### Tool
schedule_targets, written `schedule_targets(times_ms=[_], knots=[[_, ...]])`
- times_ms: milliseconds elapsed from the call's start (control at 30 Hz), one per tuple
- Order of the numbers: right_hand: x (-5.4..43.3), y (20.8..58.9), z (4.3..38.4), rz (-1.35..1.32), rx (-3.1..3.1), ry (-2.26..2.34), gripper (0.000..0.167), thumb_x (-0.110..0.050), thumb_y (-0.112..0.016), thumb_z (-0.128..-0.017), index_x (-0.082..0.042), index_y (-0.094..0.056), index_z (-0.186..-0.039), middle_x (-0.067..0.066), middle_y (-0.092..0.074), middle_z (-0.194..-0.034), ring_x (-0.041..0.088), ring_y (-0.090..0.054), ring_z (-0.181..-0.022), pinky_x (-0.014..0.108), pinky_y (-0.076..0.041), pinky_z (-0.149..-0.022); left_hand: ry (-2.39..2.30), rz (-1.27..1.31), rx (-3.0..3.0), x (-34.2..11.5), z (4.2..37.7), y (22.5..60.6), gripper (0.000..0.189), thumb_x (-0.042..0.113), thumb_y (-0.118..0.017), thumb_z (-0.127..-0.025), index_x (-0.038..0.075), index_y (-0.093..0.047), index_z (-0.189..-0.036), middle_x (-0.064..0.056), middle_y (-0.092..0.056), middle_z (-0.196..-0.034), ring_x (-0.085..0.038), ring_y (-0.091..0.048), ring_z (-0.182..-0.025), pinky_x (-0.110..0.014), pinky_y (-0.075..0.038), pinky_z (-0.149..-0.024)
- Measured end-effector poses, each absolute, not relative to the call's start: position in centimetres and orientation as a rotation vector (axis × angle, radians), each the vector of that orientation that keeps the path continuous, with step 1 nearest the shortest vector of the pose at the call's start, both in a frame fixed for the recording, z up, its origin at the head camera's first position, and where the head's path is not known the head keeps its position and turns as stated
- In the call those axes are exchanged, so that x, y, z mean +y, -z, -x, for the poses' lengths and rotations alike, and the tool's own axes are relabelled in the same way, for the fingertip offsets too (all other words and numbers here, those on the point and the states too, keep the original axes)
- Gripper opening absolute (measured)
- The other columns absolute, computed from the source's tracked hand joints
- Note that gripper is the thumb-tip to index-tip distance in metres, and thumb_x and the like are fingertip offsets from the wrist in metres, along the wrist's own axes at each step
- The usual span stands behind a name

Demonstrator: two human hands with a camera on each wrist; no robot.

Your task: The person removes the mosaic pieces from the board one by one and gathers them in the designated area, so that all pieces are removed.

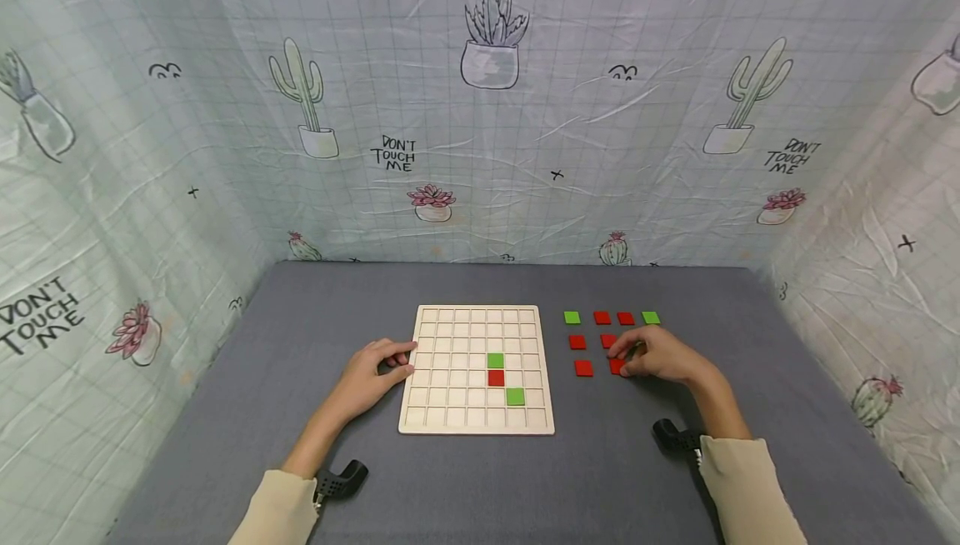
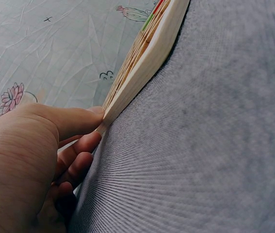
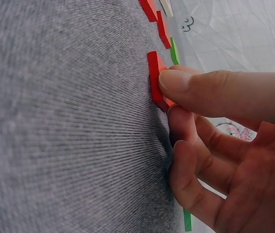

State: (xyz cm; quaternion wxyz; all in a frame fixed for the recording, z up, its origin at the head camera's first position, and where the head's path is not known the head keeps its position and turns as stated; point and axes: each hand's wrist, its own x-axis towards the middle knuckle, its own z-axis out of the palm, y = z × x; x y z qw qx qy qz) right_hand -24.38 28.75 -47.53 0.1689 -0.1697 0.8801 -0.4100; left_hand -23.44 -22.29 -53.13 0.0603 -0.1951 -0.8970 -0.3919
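A pale wooden grid board (image 1: 450,422) lies flat on the grey cloth. Two green tiles and a red tile (image 1: 496,378) sit in its squares. My left hand (image 1: 369,377) is at the board's left edge, thumb and forefinger apart and touching it; in the left wrist view the thumb (image 2: 79,120) rests at the edge of the wood. To the right of the board, my right hand (image 1: 651,353) pinches a red square tile (image 3: 154,80) low over the cloth, thumb on one side of it. The forefinger's hold is partly hidden behind the thumb.
Loose red tiles, such as one by the board (image 1: 583,368), lie in rough rows right of the board, with a green tile (image 1: 572,317) at each end of the far row. A printed curtain (image 1: 480,153) encloses the grey table (image 1: 337,287) at the back and sides.
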Motion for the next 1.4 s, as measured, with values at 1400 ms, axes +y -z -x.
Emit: schedule_targets(times_ms=[1400], knots=[[27.5,47.0,24.3,0.523,2.563,1.161,0.025,-0.010,-0.073,-0.094,0.004,-0.073,-0.114,0.015,-0.072,-0.103,0.010,-0.059,-0.067,0.028,-0.053,-0.064,1.176,0.603,-2.706,-22.4,23.6,53.4,0.038,0.025,-0.076,-0.095,0.015,-0.073,-0.131,0.012,-0.065,-0.095,-0.005,-0.055,-0.089,-0.029,-0.046,-0.083]])
